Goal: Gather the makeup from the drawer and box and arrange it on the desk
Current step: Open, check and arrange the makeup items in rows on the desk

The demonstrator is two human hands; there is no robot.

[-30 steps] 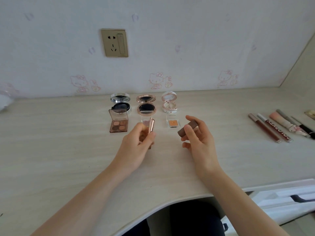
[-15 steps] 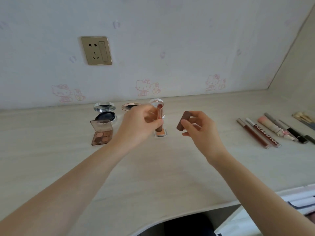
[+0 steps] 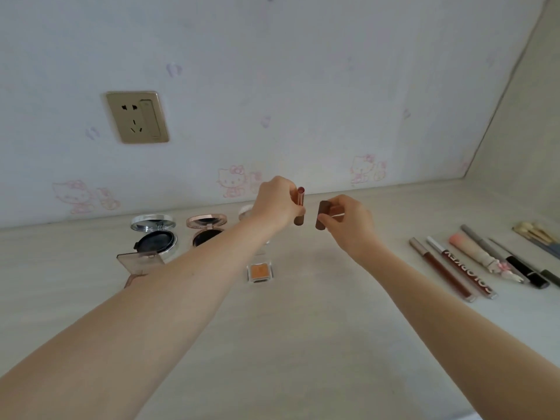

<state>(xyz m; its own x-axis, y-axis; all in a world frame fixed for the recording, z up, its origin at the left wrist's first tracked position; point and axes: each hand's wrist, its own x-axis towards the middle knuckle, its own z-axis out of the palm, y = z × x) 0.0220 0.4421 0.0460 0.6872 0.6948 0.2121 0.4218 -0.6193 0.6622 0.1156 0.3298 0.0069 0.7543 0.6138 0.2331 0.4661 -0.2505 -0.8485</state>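
In the head view, the left hand (image 3: 277, 204) pinches an uncapped lipstick (image 3: 300, 204) upright, its pink tip showing above the fingers. The right hand (image 3: 348, 221) grips the brown cap (image 3: 322, 215) just beside it, the two parts close but apart. Both are held in the air above the desk (image 3: 303, 344), towards its back edge. A second ago the same hands were low and near the middle of the desk, in front of the open cases; they have since lifted and reached back, and the tube has come from a tilt to vertical while the cap has stayed off. I take this to mean the lipstick is being shown or set out open (like the cases already laid out) rather than closed again, though which it is cannot be settled from here. Along the back edge at the left lie a silver compact (image 3: 154, 233) and a rose compact (image 3: 206, 227), a palette (image 3: 139, 262) in front of them half hidden by the left forearm, and an orange shadow (image 3: 260, 271) nearer the middle. Towards the right edge a row of glosses (image 3: 454, 268) lies side by side, with brushes (image 3: 536, 234) beyond. Most of the arranging looks done; this lipstick has no place on the desk yet.
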